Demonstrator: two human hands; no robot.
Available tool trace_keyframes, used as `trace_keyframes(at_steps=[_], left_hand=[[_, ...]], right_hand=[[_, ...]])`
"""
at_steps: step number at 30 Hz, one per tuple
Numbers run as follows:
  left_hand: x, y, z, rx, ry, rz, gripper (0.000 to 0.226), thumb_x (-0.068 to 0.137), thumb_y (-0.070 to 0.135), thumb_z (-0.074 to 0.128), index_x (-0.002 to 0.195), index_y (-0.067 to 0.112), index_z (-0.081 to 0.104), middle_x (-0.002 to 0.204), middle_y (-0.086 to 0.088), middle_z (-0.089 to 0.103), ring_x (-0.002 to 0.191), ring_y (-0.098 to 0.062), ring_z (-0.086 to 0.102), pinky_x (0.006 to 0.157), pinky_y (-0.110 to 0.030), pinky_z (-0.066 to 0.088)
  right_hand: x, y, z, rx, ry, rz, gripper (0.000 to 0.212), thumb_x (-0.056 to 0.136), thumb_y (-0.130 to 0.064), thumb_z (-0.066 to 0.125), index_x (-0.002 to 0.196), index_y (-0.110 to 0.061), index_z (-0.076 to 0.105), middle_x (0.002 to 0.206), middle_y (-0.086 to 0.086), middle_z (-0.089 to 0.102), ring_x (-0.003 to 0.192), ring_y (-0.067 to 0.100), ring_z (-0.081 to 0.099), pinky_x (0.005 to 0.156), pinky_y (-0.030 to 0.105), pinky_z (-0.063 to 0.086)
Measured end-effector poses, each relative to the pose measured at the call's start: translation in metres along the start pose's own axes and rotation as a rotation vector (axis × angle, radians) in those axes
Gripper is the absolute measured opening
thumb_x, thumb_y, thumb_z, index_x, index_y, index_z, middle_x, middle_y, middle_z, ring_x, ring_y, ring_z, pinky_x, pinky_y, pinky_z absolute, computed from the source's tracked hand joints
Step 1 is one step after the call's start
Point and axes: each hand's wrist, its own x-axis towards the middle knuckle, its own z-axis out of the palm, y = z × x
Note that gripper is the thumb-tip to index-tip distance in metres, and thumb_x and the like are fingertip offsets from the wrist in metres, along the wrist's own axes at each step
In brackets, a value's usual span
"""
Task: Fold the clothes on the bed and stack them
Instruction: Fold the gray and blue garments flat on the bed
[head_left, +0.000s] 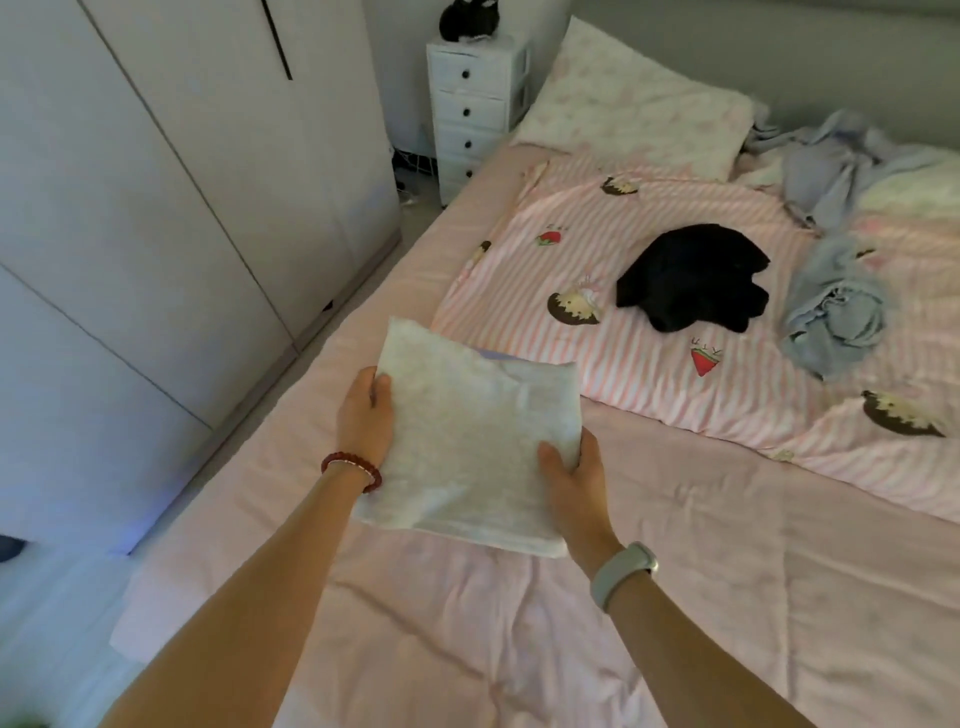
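A folded light grey garment (462, 441) is held just above the pink sheet of the bed (675, 597). My left hand (363, 415) grips its left edge, thumb on top. My right hand (571, 480) grips its right edge, thumb over the cloth. A sliver of purple cloth (493, 356) shows behind the garment's far edge. A crumpled black garment (693, 278) lies on the striped pink quilt (613, 332). A crumpled light blue garment (836, 306) lies to the right of it, and more pale blue clothes (826, 166) are heaped further back.
A patterned pillow (634, 104) lies at the head of the bed. A white drawer unit (475, 109) stands beside the bed with a dark object (467, 18) on top. White wardrobe doors (182, 208) line the left side across a narrow floor strip.
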Motion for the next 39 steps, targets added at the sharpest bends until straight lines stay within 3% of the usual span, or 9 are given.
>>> trace_keyframes(at_steps=[6, 10, 13, 17, 19, 21, 25, 28, 39], left_hand=[[0.110, -0.046, 0.046, -0.020, -0.032, 0.048, 0.019, 0.100, 0.020, 0.032, 0.088, 0.010, 0.043, 0.069, 0.001, 0.041, 0.064, -0.017, 0.038, 0.055, -0.031, 0.028], [0.134, -0.096, 0.077, 0.145, -0.198, -0.103, 0.025, 0.100, 0.023, 0.031, 0.104, 0.004, 0.047, 0.081, -0.011, 0.050, 0.074, -0.025, 0.044, 0.063, -0.031, 0.030], [0.138, -0.111, 0.090, 0.190, -0.249, -0.172, 0.029, 0.100, 0.025, 0.033, 0.116, 0.004, 0.046, 0.099, -0.021, 0.058, 0.083, -0.029, 0.049, 0.069, -0.032, 0.032], [0.134, -0.099, 0.092, 0.257, -0.096, -0.097, 0.040, 0.097, 0.023, 0.038, 0.136, 0.012, 0.036, 0.129, -0.019, 0.047, 0.109, -0.038, 0.050, 0.084, -0.041, 0.037], [0.122, -0.089, 0.090, 0.429, 0.057, 0.140, 0.050, 0.094, 0.023, 0.042, 0.142, 0.013, 0.033, 0.142, -0.019, 0.037, 0.125, -0.039, 0.039, 0.099, -0.050, 0.030], [0.111, -0.082, 0.093, 0.574, -0.001, 0.435, 0.053, 0.091, 0.030, 0.041, 0.142, 0.017, 0.035, 0.147, -0.018, 0.033, 0.134, -0.040, 0.030, 0.105, -0.058, 0.021], [0.110, -0.098, 0.111, 0.763, -0.374, 0.464, 0.056, 0.096, 0.048, 0.023, 0.146, 0.039, -0.001, 0.158, -0.004, -0.005, 0.144, -0.030, -0.008, 0.110, -0.061, 0.001], [0.120, -0.122, 0.129, 0.766, -0.439, 0.428, 0.057, 0.093, 0.055, 0.015, 0.132, 0.048, -0.026, 0.156, 0.001, -0.018, 0.142, -0.023, -0.019, 0.113, -0.055, -0.003], [0.142, -0.164, 0.172, 0.720, -0.452, 0.436, 0.054, 0.087, 0.064, 0.005, 0.130, 0.054, -0.026, 0.154, 0.008, -0.021, 0.142, -0.017, -0.017, 0.113, -0.047, -0.014]], right_hand=[[0.084, 0.032, 0.053, -0.038, 0.136, -0.018, 0.022, 0.090, -0.013, 0.054, 0.106, -0.028, 0.049, 0.090, -0.015, 0.059, 0.075, -0.006, 0.057, 0.067, 0.018, 0.046], [0.107, 0.065, 0.062, -0.157, 0.197, 0.158, 0.032, 0.089, -0.012, 0.052, 0.119, -0.016, 0.045, 0.102, 0.000, 0.060, 0.074, 0.003, 0.055, 0.058, 0.014, 0.042], [0.104, 0.075, 0.061, -0.219, 0.215, 0.226, 0.056, 0.088, -0.016, 0.056, 0.139, -0.021, 0.031, 0.127, 0.004, 0.049, 0.101, 0.019, 0.055, 0.083, 0.029, 0.046], [0.087, 0.063, 0.066, -0.731, 0.316, -0.215, 0.060, 0.085, -0.013, 0.057, 0.141, -0.014, 0.034, 0.131, 0.011, 0.041, 0.117, 0.029, 0.042, 0.096, 0.039, 0.035], [0.089, 0.057, 0.073, -1.071, 0.296, -0.563, 0.051, 0.082, -0.016, 0.051, 0.133, -0.012, 0.049, 0.130, 0.018, 0.050, 0.122, 0.034, 0.044, 0.100, 0.051, 0.035], [0.099, 0.056, 0.079, -1.276, 0.176, -0.697, 0.051, 0.080, -0.021, 0.052, 0.131, -0.014, 0.053, 0.135, 0.019, 0.049, 0.128, 0.038, 0.043, 0.101, 0.061, 0.030], [0.125, 0.073, 0.073, -1.388, -0.028, -0.457, 0.063, 0.088, -0.039, 0.050, 0.145, -0.020, 0.030, 0.153, 0.018, 0.020, 0.142, 0.036, 0.015, 0.113, 0.055, 0.009], [0.141, 0.098, 0.066, -1.420, -0.071, -0.355, 0.064, 0.093, -0.049, 0.032, 0.149, -0.029, 0.008, 0.157, 0.011, -0.002, 0.144, 0.029, -0.005, 0.114, 0.048, -0.006], [0.177, 0.155, 0.071, -1.315, -0.079, -0.302, 0.066, 0.093, -0.050, 0.033, 0.146, -0.035, -0.002, 0.157, 0.009, -0.007, 0.144, 0.029, -0.010, 0.113, 0.051, -0.006]])
